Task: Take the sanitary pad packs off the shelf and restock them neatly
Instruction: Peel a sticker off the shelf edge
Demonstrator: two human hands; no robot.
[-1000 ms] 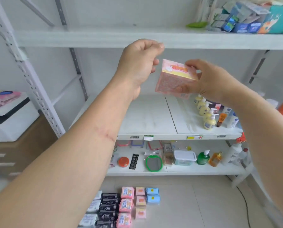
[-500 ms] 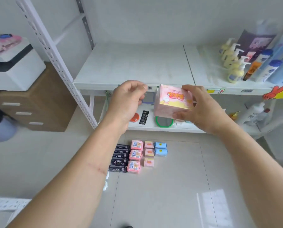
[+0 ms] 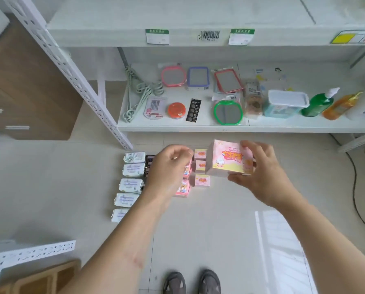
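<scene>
My right hand (image 3: 262, 177) grips a pink sanitary pad pack (image 3: 226, 159) with a yellow cartoon print, holding it in the air above the floor. My left hand (image 3: 169, 168) hovers just left of it with fingers curled and holds nothing. Below on the tiled floor lie rows of packs: several white ones (image 3: 132, 169) at the left, dark ones (image 3: 148, 160) mostly hidden behind my left hand, pink ones (image 3: 182, 188), and small pink ones (image 3: 202, 180).
A white metal shelf unit (image 3: 198, 38) stands ahead. Its bottom shelf (image 3: 262, 126) carries mirrors, a rope, an orange tin, a lidded box and soap bottles. A brown cabinet (image 3: 24, 85) is at the left and a cable (image 3: 355, 187) at the right. My feet (image 3: 192, 282) show below.
Both hands came down from the upper shelf toward the floor with the pink pack. My view tilted down, so the packs on the floor now sit right under my hands.
</scene>
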